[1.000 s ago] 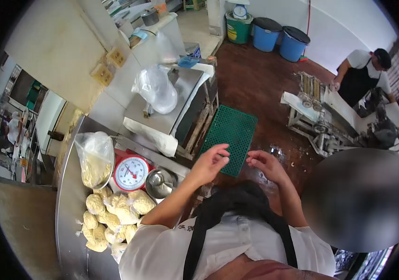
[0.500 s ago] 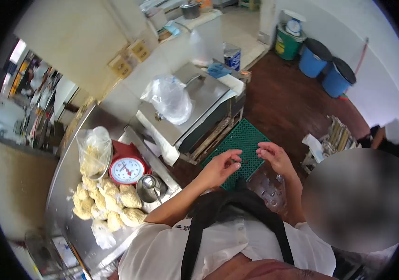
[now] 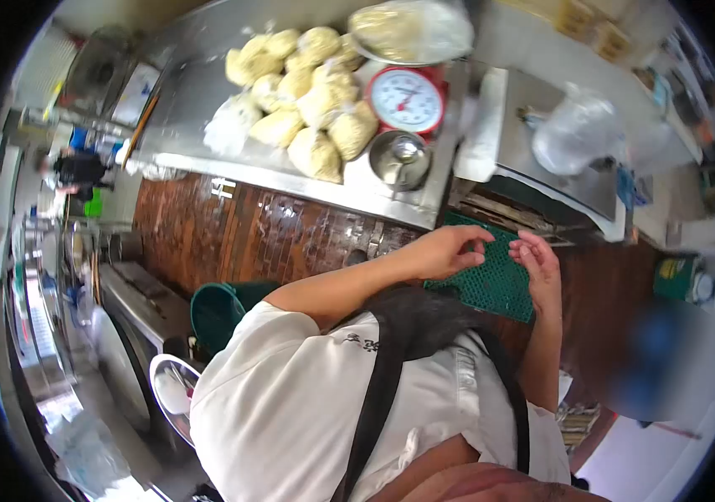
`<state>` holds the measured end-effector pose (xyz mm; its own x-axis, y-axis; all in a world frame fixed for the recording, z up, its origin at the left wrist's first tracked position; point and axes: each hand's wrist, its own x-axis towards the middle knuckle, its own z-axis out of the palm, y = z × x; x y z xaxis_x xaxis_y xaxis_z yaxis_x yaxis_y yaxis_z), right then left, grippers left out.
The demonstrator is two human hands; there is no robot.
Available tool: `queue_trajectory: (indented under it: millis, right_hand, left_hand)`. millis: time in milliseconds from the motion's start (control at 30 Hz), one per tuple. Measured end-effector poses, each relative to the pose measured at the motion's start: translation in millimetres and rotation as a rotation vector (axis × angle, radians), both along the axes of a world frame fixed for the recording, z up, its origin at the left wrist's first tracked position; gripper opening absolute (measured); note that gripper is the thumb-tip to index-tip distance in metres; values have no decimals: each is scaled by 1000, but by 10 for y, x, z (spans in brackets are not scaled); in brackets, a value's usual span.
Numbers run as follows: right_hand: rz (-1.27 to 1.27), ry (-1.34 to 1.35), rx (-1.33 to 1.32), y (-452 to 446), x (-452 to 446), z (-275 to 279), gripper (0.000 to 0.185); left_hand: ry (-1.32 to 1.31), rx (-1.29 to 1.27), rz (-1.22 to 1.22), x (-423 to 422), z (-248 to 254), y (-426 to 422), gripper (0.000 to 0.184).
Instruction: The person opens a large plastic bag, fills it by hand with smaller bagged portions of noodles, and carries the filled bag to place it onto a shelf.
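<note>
Your left hand point(image 3: 458, 251) and right hand point(image 3: 539, 263) hovered apart above green mesh panel point(image 3: 500, 289) on floor, beyond tabletop's point(image 3: 198, 105) near right corner; fingers loosely curled, holding nothing. Bagged crumbly food point(image 3: 328, 96) clustered left of red scale point(image 3: 408, 100), probably for easy reach. Scale's pan point(image 3: 399, 61) supported another bag point(image 3: 412, 32). Steel bowl point(image 3: 385, 171) sat by that corner, perhaps keeping spoon point(image 3: 408, 150) handy.

bags point(image 3: 317, 99): on counter point(image 3: 194, 105) | scale point(image 3: 408, 102): right of bags | bowl point(image 3: 384, 166): before scale

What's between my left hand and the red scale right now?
In the head view, going from the left hand toward the scale: the counter's edge, then the metal bowl.
</note>
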<state>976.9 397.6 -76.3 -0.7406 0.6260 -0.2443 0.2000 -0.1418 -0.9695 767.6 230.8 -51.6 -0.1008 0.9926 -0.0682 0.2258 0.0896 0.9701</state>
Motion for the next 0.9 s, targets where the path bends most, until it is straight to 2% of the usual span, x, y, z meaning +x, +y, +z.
queue_trajectory:
  millis: [100,133,233,300,367,433,500,600,700,733,833,900]
  right_hand:
    - [144,3,4,-383,-696,9,32]
    - [192,-13,14,-535,-944,-45,32]
    - [309,-74,33,-1100,-1666,-206,32]
    - [391,-132,71,-1493,-2128,-263,33]
    - [463,-100,66,-1877,-2566,-302,32]
    - [551,-161,117,-2240,-2981,-215,32]
    - [614,-159,159,-2513,-3305,-182,32]
    - [667,-112,171,-2782,-3729,-161,32]
    - [705,-83,163,-2933,-4117,-213,31]
    - [716,-80,177,-2959,-4237,-228,31]
    - [689,-94,205,-2988,-4652,-253,30]
    - [629,-68,206,-3009,-4963,-307,30]
  left_hand:
    - [-103,-92,225,-593,-242,-725,43]
    - [-49,-122,269,-825,-244,-1011,40]
    - [-235,-156,559,-1539,-671,-1894,45]
    - [-115,-113,794,-2084,-1035,-2456,51]
    - [177,-231,996,-2581,-721,-2818,61]
    - [642,-43,1033,-3201,-805,-3060,74]
    - [904,94,991,-3804,-760,-3062,87]
    - [1180,-168,860,-4394,-926,-2951,97]
    - [1230,-440,820,-5065,-1438,-2956,101]
    - [1242,-470,916,-5321,-1606,-2989,87]
    - [823,-165,1249,-6210,-2102,-3286,61]
    - [238,76,1508,-6579,-1847,-3446,33]
